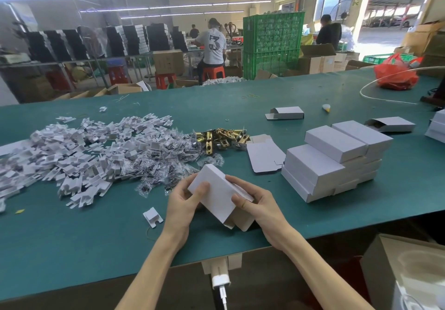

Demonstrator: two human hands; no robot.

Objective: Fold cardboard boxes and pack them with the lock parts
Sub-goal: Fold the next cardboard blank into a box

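Note:
A small white cardboard box [218,195] is held tilted above the green table [96,237], its near end open with flaps hanging down. My left hand [184,203] grips its left side, thumb on top. My right hand [255,203] grips its right edge, thumb on the top face. Brass lock parts [222,137] lie in a small heap behind. Left of them spreads a large pile of white card inserts [72,155] and clear screw bags [163,162]. A flat unfolded box blank [263,156] lies beside the brass parts.
A stack of closed white boxes [337,158] stands to the right. Two open-ended boxes [286,113] [391,124] lie farther back. A loose white insert [153,216] lies near my left wrist. A red plastic bag [395,73] sits at the far right. A person [212,44] sits in the background.

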